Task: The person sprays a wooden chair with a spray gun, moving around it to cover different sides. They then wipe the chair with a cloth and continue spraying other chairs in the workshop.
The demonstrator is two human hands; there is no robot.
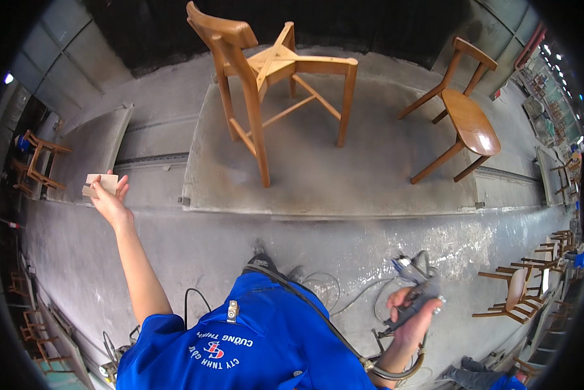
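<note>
My left hand is stretched out to the left, its fingers closed on a flat beige piece of card or paper. In my right hand, low on the right, is a grey metal spray gun, slightly blurred. A hose runs beside my right wrist. Ahead of me a wooden chair frame, showing crossed pale braces and no seat panel, stands on a grey platform. To its right is a brown wooden chair with a glossy seat. Neither hand touches the chairs.
More chairs stand at the far left, and several brown chairs are at the right. Loose hoses trail over the floor right of my feet. Another person is at the lower right. A dark wall rises behind the platform.
</note>
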